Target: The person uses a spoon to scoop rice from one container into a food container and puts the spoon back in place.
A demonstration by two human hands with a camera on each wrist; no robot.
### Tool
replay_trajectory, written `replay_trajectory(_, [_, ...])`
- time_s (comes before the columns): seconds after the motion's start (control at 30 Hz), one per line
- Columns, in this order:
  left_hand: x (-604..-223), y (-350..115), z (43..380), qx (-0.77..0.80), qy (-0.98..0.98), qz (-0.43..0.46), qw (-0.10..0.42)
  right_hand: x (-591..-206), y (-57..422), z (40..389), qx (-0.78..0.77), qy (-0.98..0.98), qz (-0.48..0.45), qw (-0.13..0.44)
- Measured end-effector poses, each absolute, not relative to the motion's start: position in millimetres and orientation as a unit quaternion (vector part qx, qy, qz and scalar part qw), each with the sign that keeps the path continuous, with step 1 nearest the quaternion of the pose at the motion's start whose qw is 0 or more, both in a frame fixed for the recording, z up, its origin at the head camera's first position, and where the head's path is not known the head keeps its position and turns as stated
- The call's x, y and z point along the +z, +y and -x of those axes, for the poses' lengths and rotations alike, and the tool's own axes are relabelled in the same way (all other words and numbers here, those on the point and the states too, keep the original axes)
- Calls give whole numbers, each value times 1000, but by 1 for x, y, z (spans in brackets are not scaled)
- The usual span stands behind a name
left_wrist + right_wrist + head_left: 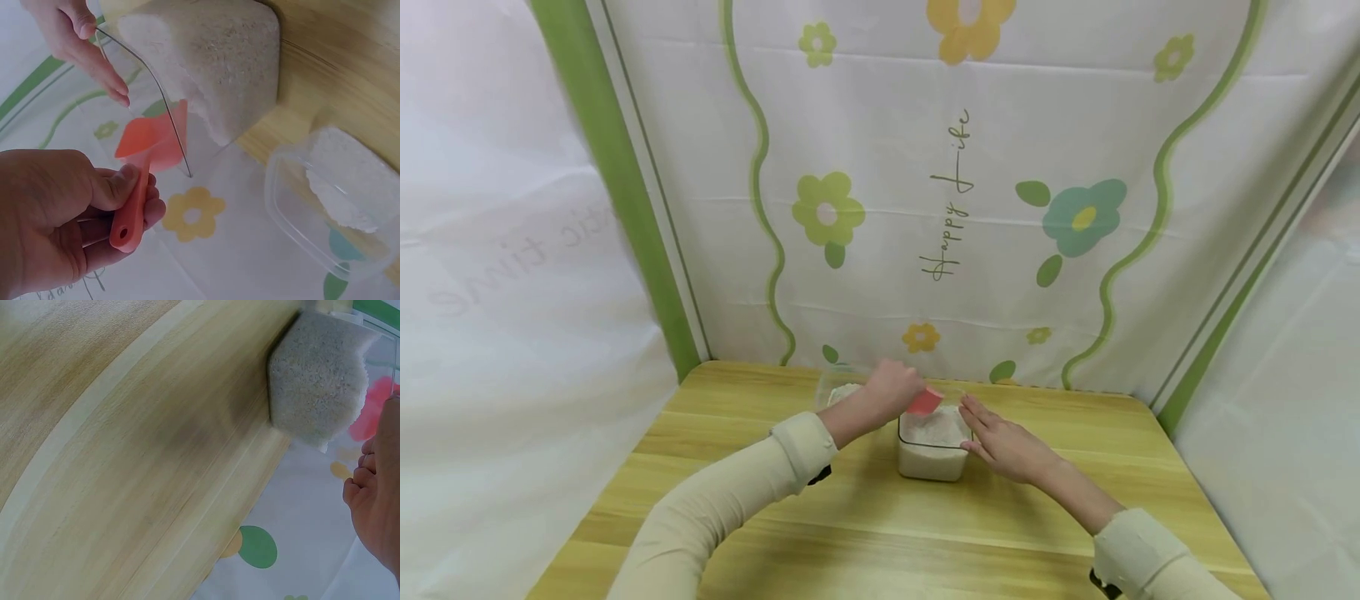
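Note:
My left hand [892,388] grips the handle of a coral-red plastic scoop [153,144], thumb on top and fingers beneath. The scoop's bowl is at the rim of a clear, dark-rimmed square container [931,475], which holds white, grainy-looking stuff [934,427]. Whether the bowl carries anything cannot be seen. My right hand [1009,448] rests against the container's right side, its fingers fairly straight and the thumb at the rim. In the right wrist view, the container [319,378] stands beside that hand, with the scoop partly visible through its wall.
A second clear plastic container [272,197] with white contents stands to the left, partly behind my left forearm in the head view. The wooden table [850,542] ends at a white flower-printed curtain [880,275]. More white cloth hangs at both sides.

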State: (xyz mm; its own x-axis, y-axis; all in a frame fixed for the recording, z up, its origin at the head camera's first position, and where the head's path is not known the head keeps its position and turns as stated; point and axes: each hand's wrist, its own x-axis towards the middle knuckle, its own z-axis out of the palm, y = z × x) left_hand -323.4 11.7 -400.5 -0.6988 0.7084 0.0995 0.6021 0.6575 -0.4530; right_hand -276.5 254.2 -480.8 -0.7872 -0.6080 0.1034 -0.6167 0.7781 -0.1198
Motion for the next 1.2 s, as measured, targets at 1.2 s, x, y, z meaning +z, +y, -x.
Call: replay_trajectory(1.2, [-410,50,355,168,-885,419,-117,-479,254,277,92,-941,-325,22])
